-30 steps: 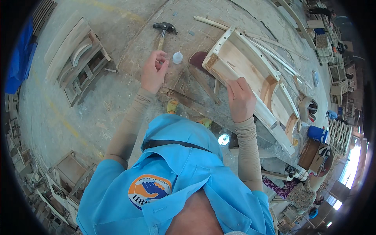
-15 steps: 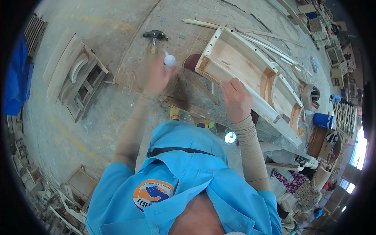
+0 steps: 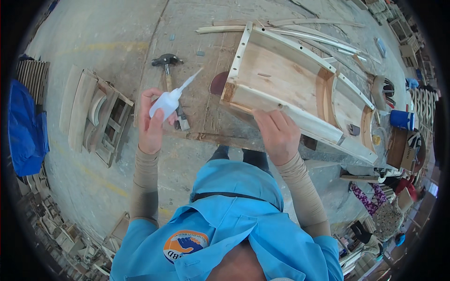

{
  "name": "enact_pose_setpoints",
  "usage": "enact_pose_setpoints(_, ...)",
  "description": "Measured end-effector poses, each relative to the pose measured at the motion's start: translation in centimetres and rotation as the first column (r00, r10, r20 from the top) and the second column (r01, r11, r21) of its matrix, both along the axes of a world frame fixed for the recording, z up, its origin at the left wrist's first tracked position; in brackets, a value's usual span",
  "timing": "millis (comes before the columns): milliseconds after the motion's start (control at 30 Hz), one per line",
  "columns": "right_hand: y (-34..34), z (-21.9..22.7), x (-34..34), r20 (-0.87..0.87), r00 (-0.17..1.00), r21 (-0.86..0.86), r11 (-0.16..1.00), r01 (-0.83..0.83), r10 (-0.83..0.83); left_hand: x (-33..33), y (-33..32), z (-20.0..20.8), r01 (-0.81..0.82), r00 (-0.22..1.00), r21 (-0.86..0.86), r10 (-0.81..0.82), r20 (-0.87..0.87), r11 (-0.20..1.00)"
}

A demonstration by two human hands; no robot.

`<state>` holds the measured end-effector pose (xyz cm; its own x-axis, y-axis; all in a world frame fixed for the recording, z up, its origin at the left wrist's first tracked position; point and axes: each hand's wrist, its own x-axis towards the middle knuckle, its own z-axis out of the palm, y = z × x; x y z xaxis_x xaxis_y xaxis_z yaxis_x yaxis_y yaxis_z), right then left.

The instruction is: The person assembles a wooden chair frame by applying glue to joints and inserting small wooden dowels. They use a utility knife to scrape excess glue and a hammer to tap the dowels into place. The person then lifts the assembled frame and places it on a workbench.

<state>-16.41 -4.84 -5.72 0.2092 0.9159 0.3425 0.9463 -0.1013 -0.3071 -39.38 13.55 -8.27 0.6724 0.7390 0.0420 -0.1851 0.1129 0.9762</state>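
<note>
A: Pale wood is seen throughout: a wooden frame, shaped like an open box with curved inner pieces, lies on a worn board on a concrete floor. What is held, and where?

B: A white squeeze bottle with a long thin nozzle is gripped in the left hand, to the left of the frame and apart from it. The fingers are wrapped closed around the bottle's body, and the nozzle is pointed up and toward the frame's near-left corner. The right hand is laid on the frame's near rail, fingers spread fairly flat and pressed on the wood; nothing is enclosed in it.

A: What has changed since half a second ago?

B: The bottle has been brought lower and nearer to the body, and its nozzle is now aimed toward the frame rather than upward. The right hand has been kept on the same near rail.

A: What else lies near the frame?

B: A hammer is seen left of the frame, behind the bottle, with its head away from the person. Thin curved slats lie beyond the frame's far side. Stacked curved wooden parts rest well to the left. A blue cup stands past the frame's right end.
</note>
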Motion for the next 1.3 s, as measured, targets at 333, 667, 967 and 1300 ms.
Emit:
enact_pose_setpoints(333, 0.6, 0.9, 1.6, -0.087, 0.992, -0.087, 0.991, -0.102, 0.094, 3.3, 0.6, 1.1, -0.116, 0.951, 0.133, 0.149, -0.272, 0.984)
enact_pose_setpoints(667, 0.8, 0.9, 2.6, -0.110, 0.980, -0.091, 0.980, -0.176, 0.166, 5.5, 0.1, 2.6, -0.007, 0.926, 0.222, 0.090, -0.366, 0.975)
enact_pose_setpoints(967, 0.8, 1.0, 2.8, -0.133, 0.974, -0.073, 0.979, -0.193, 0.182, 6.7, 0.3, 2.9, 0.035, 0.922, 0.213, 0.050, -0.383, 0.976)
enact_pose_setpoints(1300, 0.8, 1.0, 2.7, -0.150, 0.974, -0.077, 0.980, -0.182, 0.169, 7.7, 1.5, 3.3, 0.153, 0.901, 0.310, -0.004, -0.434, 0.938)
